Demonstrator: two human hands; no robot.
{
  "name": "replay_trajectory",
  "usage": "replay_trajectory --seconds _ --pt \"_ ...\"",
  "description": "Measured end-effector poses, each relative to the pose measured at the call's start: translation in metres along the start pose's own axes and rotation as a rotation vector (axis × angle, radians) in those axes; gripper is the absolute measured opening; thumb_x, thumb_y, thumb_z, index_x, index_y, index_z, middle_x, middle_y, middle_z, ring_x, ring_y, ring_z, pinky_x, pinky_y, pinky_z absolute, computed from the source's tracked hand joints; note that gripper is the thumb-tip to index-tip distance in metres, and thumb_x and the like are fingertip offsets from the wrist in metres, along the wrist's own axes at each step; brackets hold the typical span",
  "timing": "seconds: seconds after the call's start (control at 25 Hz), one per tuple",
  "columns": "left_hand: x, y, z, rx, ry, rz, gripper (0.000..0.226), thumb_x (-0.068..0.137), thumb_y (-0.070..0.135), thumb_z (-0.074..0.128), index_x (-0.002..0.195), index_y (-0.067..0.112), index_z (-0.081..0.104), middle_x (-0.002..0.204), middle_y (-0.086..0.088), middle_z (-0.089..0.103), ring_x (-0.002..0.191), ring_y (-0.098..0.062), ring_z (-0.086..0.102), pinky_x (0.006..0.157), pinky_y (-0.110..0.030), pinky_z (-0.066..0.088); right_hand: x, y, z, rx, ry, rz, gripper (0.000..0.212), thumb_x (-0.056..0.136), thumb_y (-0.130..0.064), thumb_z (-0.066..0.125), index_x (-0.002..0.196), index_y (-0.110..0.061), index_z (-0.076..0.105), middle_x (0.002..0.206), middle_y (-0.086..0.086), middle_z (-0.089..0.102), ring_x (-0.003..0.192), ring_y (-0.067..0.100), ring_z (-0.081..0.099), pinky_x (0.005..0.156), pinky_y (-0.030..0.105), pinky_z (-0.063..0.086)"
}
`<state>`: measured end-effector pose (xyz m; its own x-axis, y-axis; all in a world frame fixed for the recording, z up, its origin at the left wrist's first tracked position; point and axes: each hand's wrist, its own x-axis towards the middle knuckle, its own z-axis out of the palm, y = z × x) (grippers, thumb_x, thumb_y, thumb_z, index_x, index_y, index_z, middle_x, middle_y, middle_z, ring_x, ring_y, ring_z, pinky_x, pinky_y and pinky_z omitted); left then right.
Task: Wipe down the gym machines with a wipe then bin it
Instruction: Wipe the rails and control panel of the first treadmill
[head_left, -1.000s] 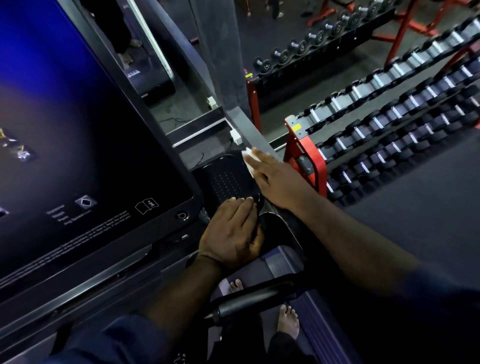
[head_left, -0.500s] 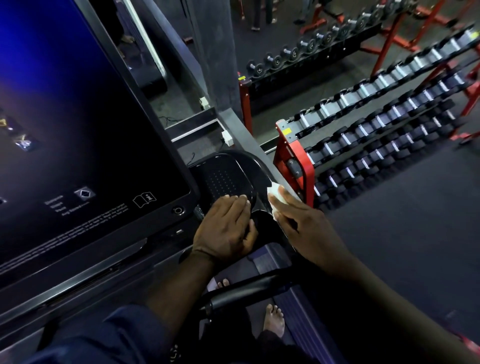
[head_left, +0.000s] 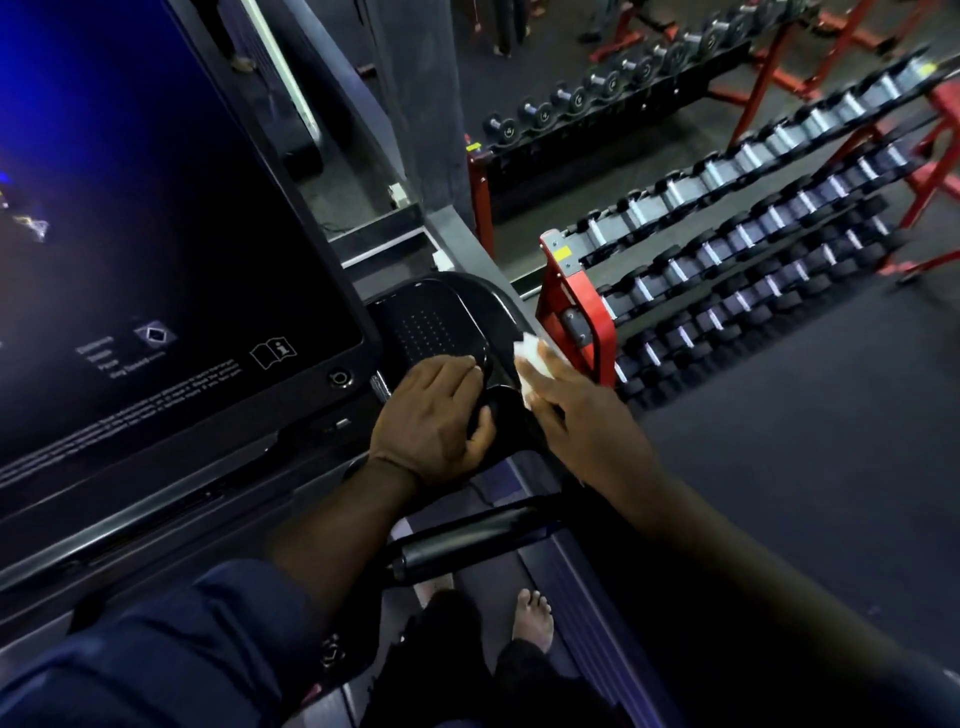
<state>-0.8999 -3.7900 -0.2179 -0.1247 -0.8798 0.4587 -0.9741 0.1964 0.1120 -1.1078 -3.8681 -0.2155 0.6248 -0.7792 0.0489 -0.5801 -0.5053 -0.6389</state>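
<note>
A white wipe (head_left: 531, 357) lies under the straight fingers of my right hand (head_left: 582, 415), which presses it onto the right rim of the treadmill console's black tray (head_left: 431, 322). Only the wipe's far end shows past the fingertips. My left hand (head_left: 431, 415) rests on the near ridge of the same tray, fingers lying flat and the thumb against the ridge's side. The big dark console screen (head_left: 156, 234) fills the left of the view.
A red rack of dumbbells (head_left: 727, 270) stands close to the right of the console, with a second rack (head_left: 623, 98) behind it. A black handlebar (head_left: 467, 540) crosses below my hands. Bare feet (head_left: 532, 618) stand on the treadmill belt. Dark floor lies at right.
My right hand has slid the wipe back toward me along the tray's right rim, from its far end to beside my left hand. The left hand has stayed put.
</note>
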Motion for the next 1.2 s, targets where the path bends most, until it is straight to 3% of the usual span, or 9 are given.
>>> replay_trajectory --seconds 0.12,0.28,0.36,0.52,0.64,0.76,0.84,1.04,1.2 --pt "-0.009 0.018 -0.02 -0.107 -0.123 0.03 0.038 0.092 0.039 0.069 0.111 0.006 0.067 0.114 -0.013 0.061 0.103 -0.032 0.057 0.098 -0.045 0.047 -0.072 0.003 -0.015 -0.014 -0.025 -0.02 0.049 0.107 -0.029 0.054 0.155 -0.034 0.045 0.167 -0.001 0.033 0.151 0.018 0.038 0.116 0.042 0.044" --pt "-0.038 0.052 -0.037 -0.26 -0.694 0.057 0.055 0.098 0.069 0.053 0.12 0.018 0.056 0.113 -0.002 0.057 0.1 -0.023 0.058 0.084 -0.04 0.051 -0.045 0.003 -0.01 -0.045 -0.015 0.064 0.05 0.106 -0.031 0.053 0.155 -0.04 0.044 0.167 -0.002 0.034 0.146 0.022 0.045 0.113 0.046 0.047" --pt "-0.04 0.058 -0.038 -0.227 -0.811 -0.007 0.061 0.095 0.071 0.055 0.127 0.019 0.053 0.119 -0.002 0.056 0.105 -0.023 0.059 0.081 -0.036 0.05 -0.008 0.004 0.001 -0.063 -0.017 0.017 0.05 0.106 -0.031 0.051 0.155 -0.039 0.043 0.167 0.0 0.034 0.143 0.026 0.049 0.114 0.047 0.047" --pt "-0.031 0.063 -0.041 -0.161 -0.847 -0.024 0.061 0.091 0.075 0.056 0.118 0.021 0.057 0.116 0.001 0.058 0.102 -0.021 0.061 0.073 -0.033 0.045 0.011 0.002 0.001 -0.062 -0.05 0.052 0.049 0.107 -0.033 0.051 0.155 -0.038 0.044 0.167 0.0 0.033 0.141 0.024 0.052 0.119 0.033 0.035" --pt "-0.035 0.066 -0.04 -0.094 -0.888 0.041 0.055 0.085 0.073 0.063 0.113 0.027 0.054 0.117 0.003 0.064 0.104 -0.024 0.065 0.077 -0.038 0.054 -0.058 0.0 -0.01 -0.062 0.011 0.059 0.049 0.106 -0.032 0.055 0.154 -0.038 0.046 0.165 -0.001 0.037 0.143 0.018 0.049 0.115 0.026 0.039" --pt "-0.029 0.069 -0.044 -0.08 -0.89 0.032 0.046 0.086 0.063 0.064 0.114 0.028 0.054 0.117 0.002 0.066 0.105 -0.026 0.066 0.08 -0.039 0.055 -0.129 -0.004 -0.023 -0.019 0.029 0.16 0.048 0.103 -0.031 0.06 0.15 -0.038 0.052 0.16 -0.002 0.046 0.139 0.008 0.051 0.108 0.003 0.029" --pt "-0.028 0.07 -0.045 -0.072 -0.874 0.042 0.043 0.086 0.06 0.064 0.113 0.028 0.055 0.117 0.001 0.066 0.105 -0.027 0.067 0.082 -0.04 0.055 -0.133 -0.008 -0.027 -0.002 0.044 0.244 0.049 0.101 -0.029 0.063 0.148 -0.039 0.054 0.156 0.001 0.051 0.136 0.006 0.053 0.106 -0.003 0.024" --pt "-0.034 0.074 -0.046 -0.029 -0.777 0.098 0.038 0.088 0.053 0.062 0.111 0.022 0.057 0.118 -0.003 0.065 0.11 -0.029 0.064 0.075 -0.038 0.048 -0.059 -0.019 -0.021 -0.014 0.008 0.344 0.047 0.107 -0.032 0.053 0.153 -0.034 0.048 0.152 0.008 0.055 0.133 0.024 0.057 0.102 0.016 0.037" --pt "-0.038 0.074 -0.049 -0.014 -0.707 0.111 0.046 0.089 0.057 0.061 0.116 0.02 0.059 0.118 -0.003 0.063 0.111 -0.027 0.06 0.083 -0.039 0.048 -0.087 -0.022 -0.026 -0.004 0.022 0.424 0.047 0.104 -0.042 0.056 0.151 -0.038 0.05 0.144 0.007 0.063 0.132 0.022 0.059 0.107 0.024 0.04"
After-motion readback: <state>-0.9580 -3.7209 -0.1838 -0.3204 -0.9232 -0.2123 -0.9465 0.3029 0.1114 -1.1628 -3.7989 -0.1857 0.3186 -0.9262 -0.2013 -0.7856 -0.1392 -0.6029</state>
